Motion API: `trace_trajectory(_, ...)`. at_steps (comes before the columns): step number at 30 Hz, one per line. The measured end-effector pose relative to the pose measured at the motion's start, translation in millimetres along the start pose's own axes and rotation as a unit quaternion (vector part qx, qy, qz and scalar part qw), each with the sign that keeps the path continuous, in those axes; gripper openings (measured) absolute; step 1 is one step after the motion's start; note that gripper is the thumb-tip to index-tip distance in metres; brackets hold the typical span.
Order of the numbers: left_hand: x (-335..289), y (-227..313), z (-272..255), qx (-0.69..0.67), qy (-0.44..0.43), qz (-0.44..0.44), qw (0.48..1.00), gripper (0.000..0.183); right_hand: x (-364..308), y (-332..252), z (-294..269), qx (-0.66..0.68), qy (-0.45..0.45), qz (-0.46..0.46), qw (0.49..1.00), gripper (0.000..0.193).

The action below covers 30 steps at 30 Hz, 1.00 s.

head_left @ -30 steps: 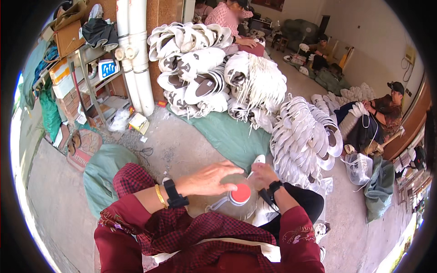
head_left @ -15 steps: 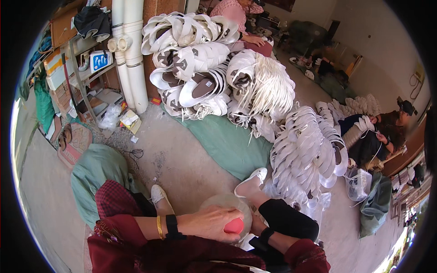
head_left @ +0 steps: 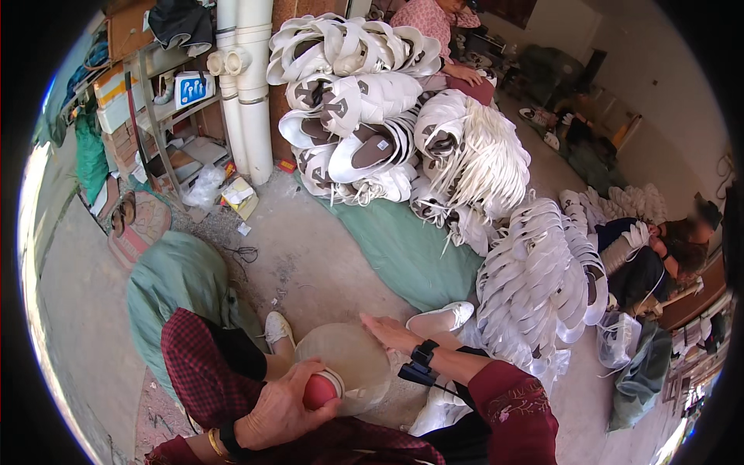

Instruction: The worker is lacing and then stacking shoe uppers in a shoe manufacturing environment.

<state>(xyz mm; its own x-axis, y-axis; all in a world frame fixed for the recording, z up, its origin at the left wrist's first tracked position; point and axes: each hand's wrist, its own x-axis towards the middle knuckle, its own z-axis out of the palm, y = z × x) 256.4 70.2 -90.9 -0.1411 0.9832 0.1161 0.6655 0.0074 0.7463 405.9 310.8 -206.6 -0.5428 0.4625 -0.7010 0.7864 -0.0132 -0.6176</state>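
Observation:
A large round translucent plastic container is between my knees. It has a pale ring and a rounded red cap at its near-left side. The fingers of my left hand wrap round the red cap and ring. My right hand is open at the container's far right side, fingers stretched out, palm toward it. I cannot tell whether that hand touches it. White crumpled material shows beside my right leg.
Bundled white shoe parts are stacked ahead on a green sheet, with another pile at right. A green sack stands left. Co-workers sit at the back and right. White pipes rise beside a cluttered shelf.
My left hand has moved left and nearer with the red cap, and more of the container shows. My right hand has come out from behind it, open. The view has shifted.

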Motion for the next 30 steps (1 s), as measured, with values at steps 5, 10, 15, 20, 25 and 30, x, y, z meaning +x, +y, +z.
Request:
trace_trajectory(5, -11, -17, -21, 0.058, 0.008, -0.086, 0.995, 0.051, 10, -15, 8, 0.078, 0.066, -0.204, 0.974, 0.079)
trace_trajectory(10, -11, -32, -32, 0.008, 0.108, -0.078, 0.991, 0.041, -49, 27, 65, 0.028, 0.074, -0.216, 0.973, 0.087)
trace_trajectory(15, 0, -32, -29, -0.024, 0.097, -0.066, 0.993, 0.035, -85, 12, 96, -0.079, 0.148, -0.269, 0.949, 0.105)
trace_trajectory(20, 21, -28, -29, 0.064, 0.09, -0.039, 0.993, 0.033, -62, 9, 82, -0.083, 0.154, -0.265, 0.948, 0.104)
trace_trajectory(25, 33, -53, -44, 0.122, 0.06, -0.115, 0.984, 0.029, -37, -22, 74, -0.094, 0.158, -0.253, 0.95, 0.102)
trace_trajectory(30, 23, -86, -65, 0.306, 0.051, 0.059, 0.949, 0.03, -2, -74, 43, -0.141, 0.086, -0.282, 0.945, 0.099)
